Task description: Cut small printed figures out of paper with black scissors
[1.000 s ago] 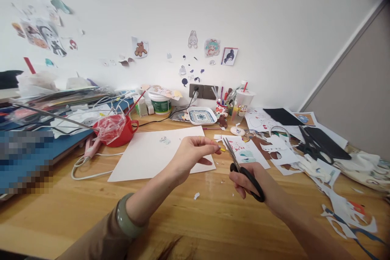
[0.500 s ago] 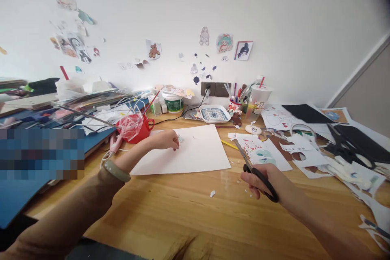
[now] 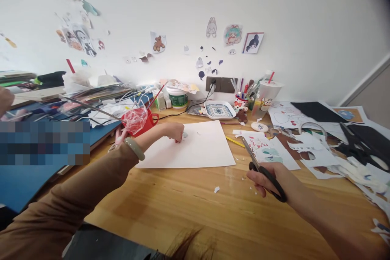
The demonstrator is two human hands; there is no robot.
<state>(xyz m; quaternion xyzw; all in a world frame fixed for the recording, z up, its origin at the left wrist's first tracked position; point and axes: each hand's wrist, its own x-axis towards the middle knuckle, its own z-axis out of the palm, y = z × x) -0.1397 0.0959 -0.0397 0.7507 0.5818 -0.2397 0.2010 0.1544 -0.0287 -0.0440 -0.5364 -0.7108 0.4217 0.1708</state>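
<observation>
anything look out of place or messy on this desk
A small, jagged white paper scrap lies loose on the brown wooden desk, like stray litter, and cut-up white paper offcuts sprawl untidily at the right.

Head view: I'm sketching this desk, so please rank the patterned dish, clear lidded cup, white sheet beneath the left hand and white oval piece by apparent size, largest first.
1. White sheet
2. Lidded cup
3. Patterned dish
4. White oval piece

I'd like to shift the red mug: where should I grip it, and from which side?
Probably its handle, from the right: the loop juts out on that side of the red mug, while crumpled clear plastic covers much of its left.
</observation>
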